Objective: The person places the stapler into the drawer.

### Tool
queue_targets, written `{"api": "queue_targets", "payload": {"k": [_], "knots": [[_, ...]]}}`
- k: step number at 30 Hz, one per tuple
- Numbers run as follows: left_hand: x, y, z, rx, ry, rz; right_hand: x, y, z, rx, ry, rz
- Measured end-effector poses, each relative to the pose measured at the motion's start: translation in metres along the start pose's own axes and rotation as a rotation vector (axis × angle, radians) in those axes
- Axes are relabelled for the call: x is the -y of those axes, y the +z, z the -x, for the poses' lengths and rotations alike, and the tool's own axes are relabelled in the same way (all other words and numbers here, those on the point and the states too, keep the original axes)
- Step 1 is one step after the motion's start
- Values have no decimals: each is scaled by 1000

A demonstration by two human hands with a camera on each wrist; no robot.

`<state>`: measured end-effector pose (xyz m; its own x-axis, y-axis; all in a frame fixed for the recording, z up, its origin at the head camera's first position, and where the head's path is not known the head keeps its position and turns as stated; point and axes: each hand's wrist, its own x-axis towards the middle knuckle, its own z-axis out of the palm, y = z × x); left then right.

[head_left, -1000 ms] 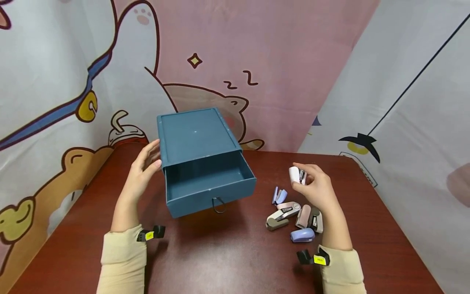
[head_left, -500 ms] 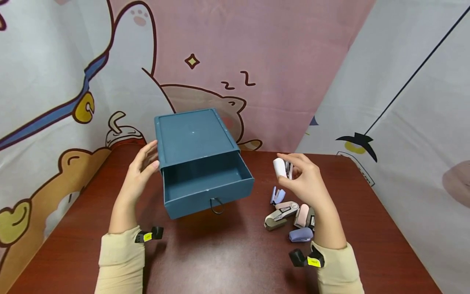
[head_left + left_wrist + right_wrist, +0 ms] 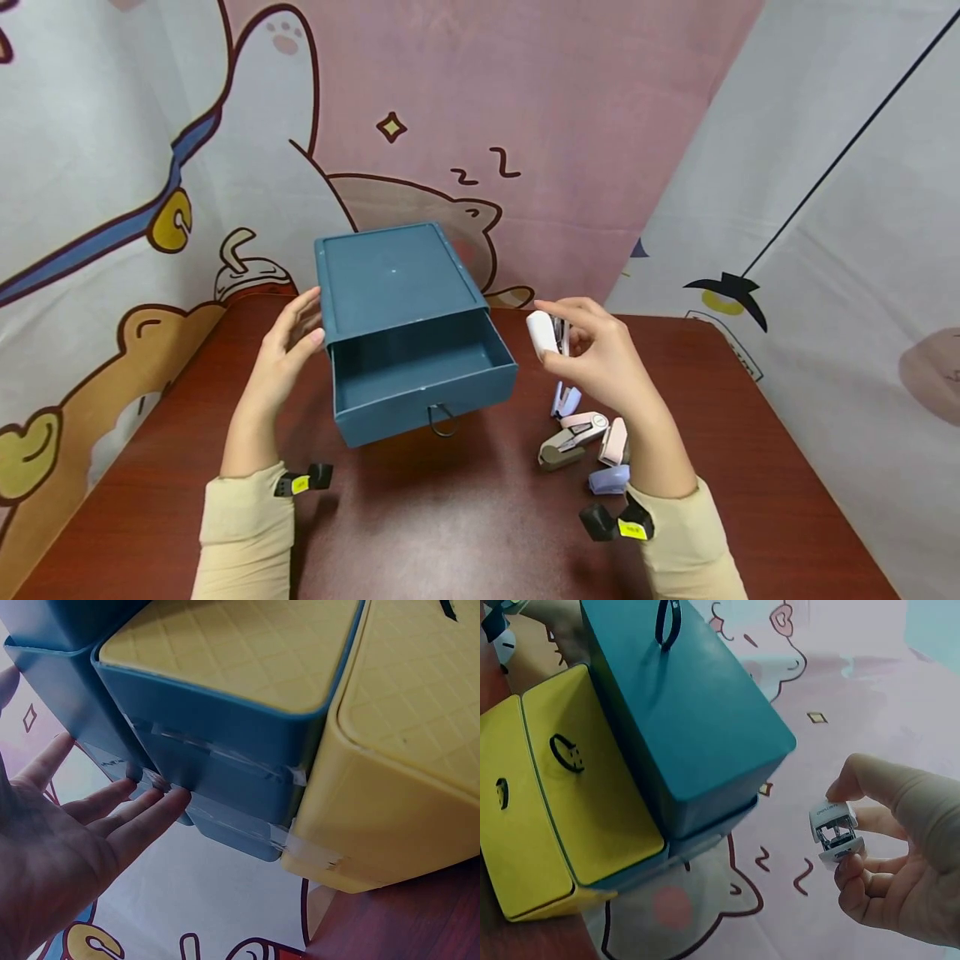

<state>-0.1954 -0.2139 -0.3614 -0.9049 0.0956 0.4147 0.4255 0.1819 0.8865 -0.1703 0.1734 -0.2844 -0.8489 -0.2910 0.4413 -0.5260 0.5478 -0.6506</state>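
Note:
A blue drawer unit stands at the centre left with its top drawer pulled out; the part of the drawer floor in sight is bare. My left hand rests its extended fingertips against the unit's left side, as the left wrist view also shows in its fingers. Between thumb and fingers, my right hand pinches a small white stapler in the air, right of the drawer. The right wrist view shows this stapler end on, apart from the unit.
Several small staplers lie on the brown table below my right hand, among them a pink, white and grey one and a purple one. Yellow drawers sit under the blue one. A cartoon-printed curtain hangs behind.
My right hand has carried the white stapler leftward and slightly up, closer to the pulled-out drawer. The left hand has stayed at the unit's side, and the drawer has not moved.

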Motion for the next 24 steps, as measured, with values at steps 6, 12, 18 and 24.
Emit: {"api": "queue_targets", "payload": {"k": [6, 12, 18, 24], "knots": [[-2, 1, 0, 0, -1, -3, 38, 0, -6, 23, -66, -35], [-2, 1, 1, -3, -1, -11, 42, 9, -16, 65, -106, -66], [-3, 2, 1, -3, -4, -18, 41, 19, -24, 106, -108, -94], [-22, 7, 4, -2, -4, -25, 67, 20, -26, 157, -75, -103]]}}
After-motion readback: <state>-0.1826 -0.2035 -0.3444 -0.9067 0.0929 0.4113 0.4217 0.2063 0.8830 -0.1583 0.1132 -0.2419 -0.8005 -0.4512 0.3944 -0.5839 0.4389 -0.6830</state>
